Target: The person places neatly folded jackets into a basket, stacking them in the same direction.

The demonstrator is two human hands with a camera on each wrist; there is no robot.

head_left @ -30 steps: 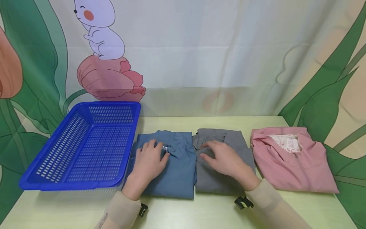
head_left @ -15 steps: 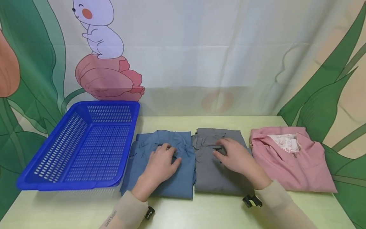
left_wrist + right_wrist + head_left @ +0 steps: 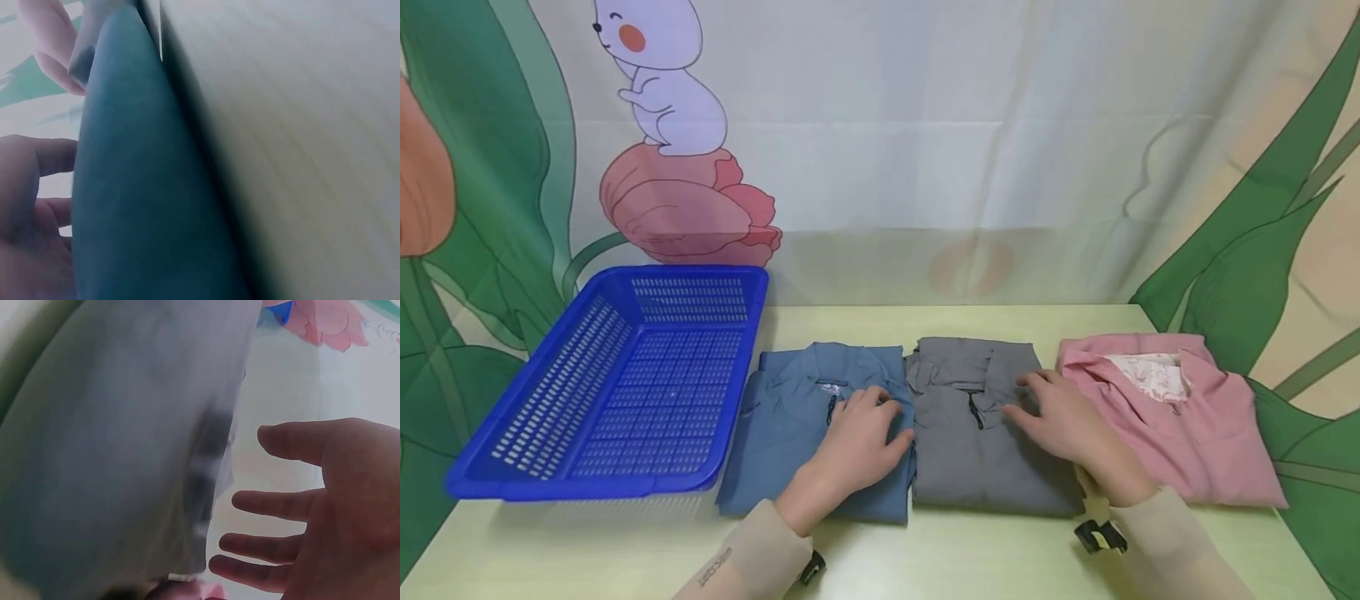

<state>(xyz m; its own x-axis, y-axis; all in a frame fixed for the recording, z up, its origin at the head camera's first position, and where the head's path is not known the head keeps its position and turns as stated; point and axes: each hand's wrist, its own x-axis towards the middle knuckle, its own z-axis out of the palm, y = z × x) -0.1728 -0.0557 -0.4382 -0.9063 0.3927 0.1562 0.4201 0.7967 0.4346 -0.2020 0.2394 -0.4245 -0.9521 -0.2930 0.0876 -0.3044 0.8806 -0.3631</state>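
From where I sit, the fingers (image 3: 275,505) of the right hand (image 3: 1063,417) are spread and gently bent, gripping nothing; in the right wrist view, a gap shows between their tips and the cloth. The left hand (image 3: 857,446) is also relaxed, its fingers apart and slightly bent, with nothing visibly pinched; I can't tell if its tips press the cloth or just hover. It lies over the blue garment's (image 3: 782,450) right half, and the right hand over the grey garment's (image 3: 955,467) right side, a posture I'd read as suited to smoothing or settling fabric rather than gripping. Both garments lie folded flat, edge against edge, collars away from the person, presumably to keep necklines and zips in sight. Farther right, the pink garment (image 3: 1195,450) lies folded too, its pale lining showing. Left of the blue one stands a blue basket (image 3: 595,487), likely set there to stay within easy reach across the table (image 3: 940,558).
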